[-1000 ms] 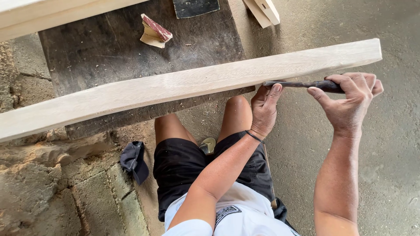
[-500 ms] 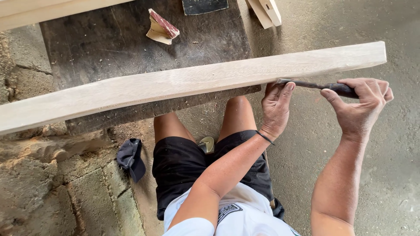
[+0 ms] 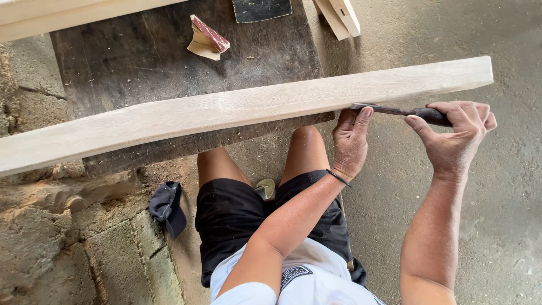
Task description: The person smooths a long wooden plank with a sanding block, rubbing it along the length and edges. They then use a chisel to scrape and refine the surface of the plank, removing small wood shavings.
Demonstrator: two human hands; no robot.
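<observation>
Head view, items by size. Counter [image 3: 141, 62]: dark worn slab, carrying the plank. Plank [image 3: 243, 107]: long pale board lying across the counter's near edge, its right end overhanging the floor. Left hand [image 3: 351, 141]: fingers loosely curled under the plank's near edge, steadying the tool's tip against the wood. Right hand [image 3: 454, 133]: grip closed round the dark handle. Chisel [image 3: 401, 111]: slim tool lying along the plank's near edge, tip at the left thumb. Sandpaper [image 3: 208, 38]: folded scrap, far side of the counter.

Step, as I judge it: paring the edge. I would keep the blade flat along the grain, let the left fingers guide it and take thin cuts.

Against the earlier frame: both hands sit slightly further right along the plank; grip and pose unchanged.
</observation>
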